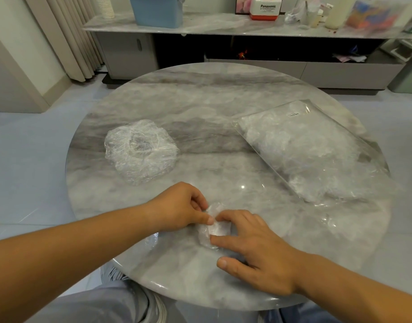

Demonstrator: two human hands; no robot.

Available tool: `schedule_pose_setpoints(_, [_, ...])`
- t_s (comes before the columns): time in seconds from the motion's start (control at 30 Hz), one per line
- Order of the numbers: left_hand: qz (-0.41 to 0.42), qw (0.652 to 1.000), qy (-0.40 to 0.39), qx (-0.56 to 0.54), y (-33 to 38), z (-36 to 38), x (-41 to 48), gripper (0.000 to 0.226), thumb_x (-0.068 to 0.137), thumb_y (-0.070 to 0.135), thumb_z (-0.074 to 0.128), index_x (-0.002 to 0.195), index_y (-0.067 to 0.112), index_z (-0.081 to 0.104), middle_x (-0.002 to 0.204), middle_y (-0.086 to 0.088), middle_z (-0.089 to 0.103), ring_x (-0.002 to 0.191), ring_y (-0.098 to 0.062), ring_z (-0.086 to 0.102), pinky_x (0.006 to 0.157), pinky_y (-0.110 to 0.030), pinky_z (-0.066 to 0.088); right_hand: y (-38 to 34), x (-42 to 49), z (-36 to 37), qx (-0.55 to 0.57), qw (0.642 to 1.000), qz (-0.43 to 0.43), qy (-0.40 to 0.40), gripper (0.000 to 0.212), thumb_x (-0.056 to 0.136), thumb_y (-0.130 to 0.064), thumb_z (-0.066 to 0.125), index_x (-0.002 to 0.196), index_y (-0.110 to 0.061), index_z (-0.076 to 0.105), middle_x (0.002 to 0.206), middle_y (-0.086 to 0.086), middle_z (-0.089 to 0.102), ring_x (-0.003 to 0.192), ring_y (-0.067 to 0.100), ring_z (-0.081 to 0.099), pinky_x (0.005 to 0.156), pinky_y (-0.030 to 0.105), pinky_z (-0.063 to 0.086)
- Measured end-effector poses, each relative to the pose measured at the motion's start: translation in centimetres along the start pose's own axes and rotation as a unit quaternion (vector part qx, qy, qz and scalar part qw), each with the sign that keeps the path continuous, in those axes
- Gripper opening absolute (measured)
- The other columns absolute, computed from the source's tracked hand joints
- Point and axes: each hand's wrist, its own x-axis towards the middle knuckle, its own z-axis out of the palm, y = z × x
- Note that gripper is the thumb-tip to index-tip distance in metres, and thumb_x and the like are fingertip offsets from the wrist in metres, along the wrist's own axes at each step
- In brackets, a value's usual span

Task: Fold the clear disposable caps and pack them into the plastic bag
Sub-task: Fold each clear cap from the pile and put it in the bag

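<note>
Hands meet over a small folded cap (214, 227) near the front edge of the round marble tabletop (223, 101). Left hand (179, 206), fingers curled, pinches the cap's upper end between thumb and fingertips. Right hand (253, 250), fingers spread and mostly flat, presses the cap's lower part against the tabletop with its index and middle fingertips; thumb free. Pile of unfolded caps (141, 151) lies behind and left of the folded cap, well apart. Plastic bag (309, 148), holding more caps, lies behind and right of it.
</note>
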Motion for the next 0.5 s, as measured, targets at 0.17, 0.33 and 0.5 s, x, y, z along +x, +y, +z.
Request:
schedule_pose_setpoints(0.17, [0.007, 1.0, -0.013, 0.004, 0.2, 0.5, 0.1, 0.022, 0.077, 0.028, 0.087, 0.083, 0.016, 0.07, 0.066, 0.008, 0.065, 0.055, -0.001, 0.057, 0.057, -0.016, 0.046, 0.3, -0.2, -0.3, 0.027, 1.0, -0.007, 0.009, 0.053, 0.099, -0.066, 0.037, 0.142, -0.039, 0.055, 0.15, -0.008, 0.029, 0.143, 0.004, 0.02, 0.116, 0.033, 0.026])
schedule_pose_setpoints(0.33, [-0.046, 0.969, -0.026, -0.241, 1.2, 0.0, -0.6, 0.021, 0.082, 0.012, 0.083, 0.084, 0.008, 0.062, 0.076, -0.012, 0.065, 0.067, -0.019, 0.065, 0.071, -0.031, 0.06, -1.0, -0.8, -1.8, 0.313, 0.935, 0.121, 0.112, 0.045, 0.083, -0.069, 0.055, 0.125, -0.053, 0.059, 0.153, -0.029, 0.023, 0.144, -0.011, 0.021, 0.112, 0.015, 0.029])
schedule_pose_setpoints(0.5, [-0.047, 0.912, -0.013, -0.407, 3.7, 0.8, -1.4, 0.032, 0.087, 0.01, 0.076, 0.108, -0.008, 0.061, 0.106, -0.032, 0.069, 0.086, -0.029, 0.07, 0.066, -0.029, 0.062, -1.4, 0.0, -3.0, 0.551, 0.743, 0.283, 0.252, 0.062, 0.07, -0.066, 0.079, 0.113, -0.024, 0.064, 0.12, 0.002, 0.07, 0.108, 0.015, 0.07, 0.1, 0.043, 0.055])
